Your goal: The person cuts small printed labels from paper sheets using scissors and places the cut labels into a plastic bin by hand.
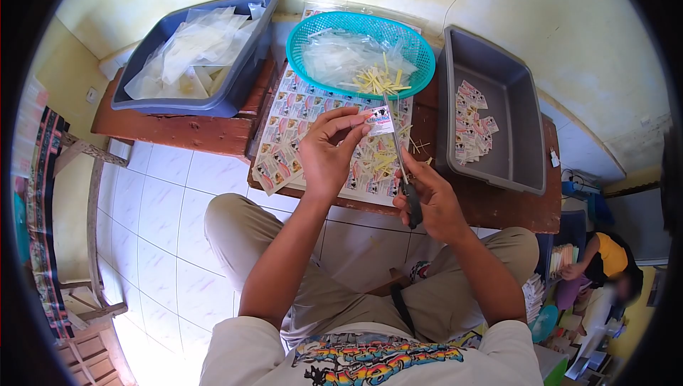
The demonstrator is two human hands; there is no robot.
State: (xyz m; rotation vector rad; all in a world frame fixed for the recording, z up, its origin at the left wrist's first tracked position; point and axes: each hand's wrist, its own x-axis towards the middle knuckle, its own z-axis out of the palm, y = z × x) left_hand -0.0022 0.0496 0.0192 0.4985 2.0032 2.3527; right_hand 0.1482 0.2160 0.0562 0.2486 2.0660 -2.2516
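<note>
My left hand (pixel 334 145) pinches a small printed label (pixel 379 121) between thumb and fingertips, above the table. In my right hand (pixel 433 201) is a pair of scissors (pixel 407 190) with dark handles, its blades pointing away from me along the label's right edge. Whether the blades touch the paper I cannot tell. Under my hands lie printed label sheets (pixel 284 112), with loose cut labels (pixel 281 165) at the left front. Thin yellowish strips (pixel 384 160) are scattered on the sheets beneath the scissors.
Behind my hands a turquoise basket (pixel 299 66) holds clear plastic bags and yellowish strips. A grey tub (pixel 501 176) with several labels stands at the right. On a wooden bench at the left, a blue-grey tub (pixel 188 105) holds plastic bags. Another person (pixel 605 265) is at the far right.
</note>
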